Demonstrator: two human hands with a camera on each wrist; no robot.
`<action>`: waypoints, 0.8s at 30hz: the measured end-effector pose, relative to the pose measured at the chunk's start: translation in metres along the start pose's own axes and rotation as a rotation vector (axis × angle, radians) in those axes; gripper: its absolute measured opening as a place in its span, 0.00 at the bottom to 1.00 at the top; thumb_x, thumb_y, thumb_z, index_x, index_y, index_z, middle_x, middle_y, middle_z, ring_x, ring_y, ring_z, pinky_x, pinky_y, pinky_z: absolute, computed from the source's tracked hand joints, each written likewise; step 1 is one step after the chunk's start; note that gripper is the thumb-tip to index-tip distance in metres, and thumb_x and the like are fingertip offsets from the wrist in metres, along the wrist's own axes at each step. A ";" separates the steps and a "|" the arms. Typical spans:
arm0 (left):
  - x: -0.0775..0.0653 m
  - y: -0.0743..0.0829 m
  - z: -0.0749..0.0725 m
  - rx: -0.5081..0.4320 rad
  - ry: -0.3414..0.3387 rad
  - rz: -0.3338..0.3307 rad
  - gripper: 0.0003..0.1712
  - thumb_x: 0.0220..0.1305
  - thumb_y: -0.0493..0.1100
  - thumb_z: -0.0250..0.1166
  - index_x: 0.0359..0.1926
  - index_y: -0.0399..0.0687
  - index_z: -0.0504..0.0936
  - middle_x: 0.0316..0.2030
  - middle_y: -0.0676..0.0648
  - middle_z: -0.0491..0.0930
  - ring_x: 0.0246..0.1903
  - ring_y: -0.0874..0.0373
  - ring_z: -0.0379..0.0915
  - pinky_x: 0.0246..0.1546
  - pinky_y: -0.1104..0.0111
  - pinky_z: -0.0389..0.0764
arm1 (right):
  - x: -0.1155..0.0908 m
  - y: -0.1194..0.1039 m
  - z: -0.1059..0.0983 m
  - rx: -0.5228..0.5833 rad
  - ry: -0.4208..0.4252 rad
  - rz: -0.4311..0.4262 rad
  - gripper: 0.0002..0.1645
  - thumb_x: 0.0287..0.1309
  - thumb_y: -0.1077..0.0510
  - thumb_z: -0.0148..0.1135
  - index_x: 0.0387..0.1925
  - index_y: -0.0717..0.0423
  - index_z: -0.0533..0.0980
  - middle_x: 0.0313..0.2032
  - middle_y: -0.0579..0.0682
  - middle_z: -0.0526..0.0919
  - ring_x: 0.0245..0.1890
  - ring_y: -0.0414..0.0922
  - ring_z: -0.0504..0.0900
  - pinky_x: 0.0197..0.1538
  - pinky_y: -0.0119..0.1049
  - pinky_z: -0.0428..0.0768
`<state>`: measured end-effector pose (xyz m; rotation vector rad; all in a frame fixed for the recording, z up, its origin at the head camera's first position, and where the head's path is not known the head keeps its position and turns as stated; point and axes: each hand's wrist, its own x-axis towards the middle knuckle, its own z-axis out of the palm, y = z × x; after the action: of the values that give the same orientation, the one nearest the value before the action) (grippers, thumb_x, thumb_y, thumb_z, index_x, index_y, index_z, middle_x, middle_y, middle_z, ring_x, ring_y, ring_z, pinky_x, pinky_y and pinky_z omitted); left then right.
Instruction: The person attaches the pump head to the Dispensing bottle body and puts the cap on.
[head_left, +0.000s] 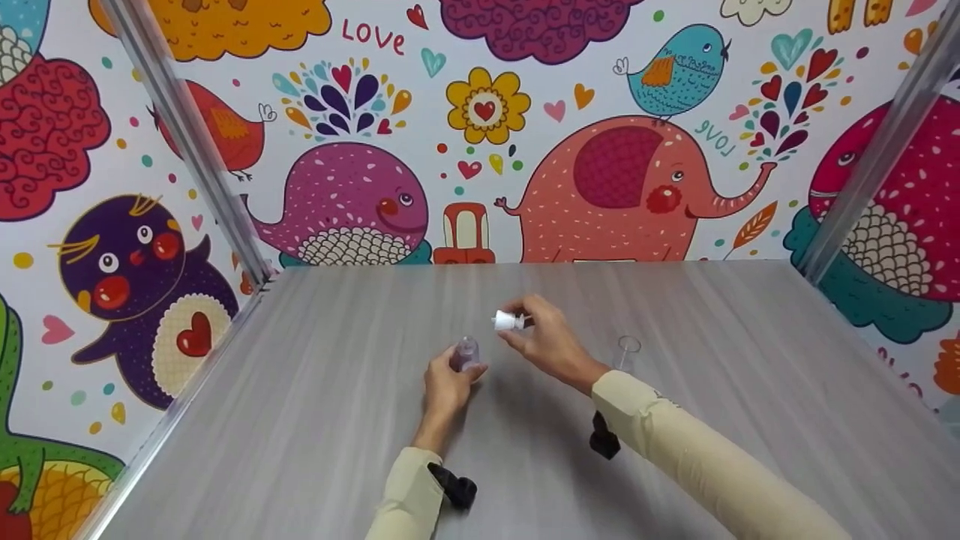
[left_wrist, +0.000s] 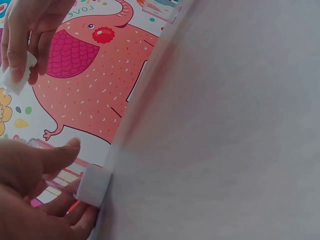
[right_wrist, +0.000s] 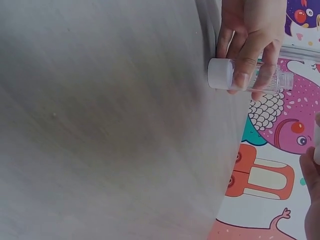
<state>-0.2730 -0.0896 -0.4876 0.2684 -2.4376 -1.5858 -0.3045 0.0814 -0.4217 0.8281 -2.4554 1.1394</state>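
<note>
My left hand (head_left: 444,386) grips a clear bottle (head_left: 466,354) upright, low over the table. The right wrist view shows its threaded, uncovered neck (right_wrist: 286,80) and wide white base (right_wrist: 218,74), with fingers and thumb round the clear body. Up and to the right, my right hand (head_left: 551,341) pinches a white cap-like piece (head_left: 506,321) between thumb and fingers. This piece is tipped sideways, its narrower end pointing left, apart from the bottle. In the left wrist view fingers partly cover the white piece (left_wrist: 12,86).
A clear, see-through piece with a round rim (head_left: 627,346) stands on the grey wood-grain table (head_left: 322,390), right beside my right forearm. Behind the table rises a wall with cartoon animals (head_left: 480,172). Metal posts (head_left: 202,150) frame the corners.
</note>
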 end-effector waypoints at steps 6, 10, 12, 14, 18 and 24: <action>0.000 0.001 -0.001 0.011 -0.013 -0.018 0.17 0.61 0.41 0.71 0.50 0.41 0.83 0.51 0.39 0.85 0.51 0.47 0.81 0.58 0.50 0.77 | 0.004 -0.004 0.003 -0.002 -0.029 0.048 0.19 0.56 0.63 0.72 0.49 0.55 0.78 0.46 0.52 0.80 0.47 0.46 0.80 0.54 0.41 0.83; 0.002 0.000 -0.001 0.035 0.009 -0.006 0.15 0.59 0.41 0.73 0.47 0.42 0.84 0.45 0.40 0.87 0.45 0.49 0.81 0.52 0.53 0.78 | 0.005 -0.006 0.007 0.001 -0.037 0.015 0.19 0.55 0.66 0.71 0.49 0.55 0.79 0.46 0.53 0.79 0.48 0.47 0.81 0.54 0.41 0.83; 0.003 0.000 -0.001 0.052 0.025 0.004 0.16 0.57 0.42 0.74 0.45 0.41 0.84 0.41 0.40 0.87 0.41 0.50 0.80 0.48 0.55 0.78 | 0.005 -0.007 0.009 0.007 -0.040 -0.017 0.20 0.54 0.68 0.71 0.49 0.57 0.79 0.46 0.54 0.80 0.48 0.48 0.81 0.54 0.41 0.83; 0.005 -0.001 -0.001 0.070 0.038 0.013 0.16 0.56 0.42 0.75 0.45 0.41 0.85 0.39 0.41 0.87 0.38 0.51 0.80 0.45 0.56 0.78 | 0.005 -0.008 0.011 0.010 -0.047 -0.036 0.21 0.54 0.69 0.71 0.50 0.58 0.79 0.47 0.55 0.80 0.48 0.48 0.82 0.54 0.42 0.83; 0.006 -0.003 -0.002 0.068 0.037 0.017 0.18 0.55 0.42 0.76 0.45 0.41 0.85 0.39 0.40 0.87 0.38 0.51 0.80 0.44 0.56 0.77 | 0.006 -0.011 0.014 0.032 -0.066 -0.007 0.23 0.55 0.67 0.71 0.53 0.60 0.75 0.47 0.56 0.82 0.48 0.48 0.84 0.53 0.41 0.83; 0.006 -0.005 -0.001 0.028 0.025 0.027 0.18 0.55 0.40 0.75 0.46 0.39 0.85 0.40 0.39 0.87 0.39 0.50 0.81 0.45 0.55 0.78 | 0.008 -0.014 0.018 0.051 -0.094 0.063 0.22 0.57 0.65 0.70 0.52 0.58 0.73 0.47 0.55 0.83 0.49 0.48 0.85 0.55 0.41 0.82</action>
<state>-0.2785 -0.0942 -0.4907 0.2578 -2.4357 -1.5295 -0.3025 0.0571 -0.4206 0.8424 -2.5553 1.2166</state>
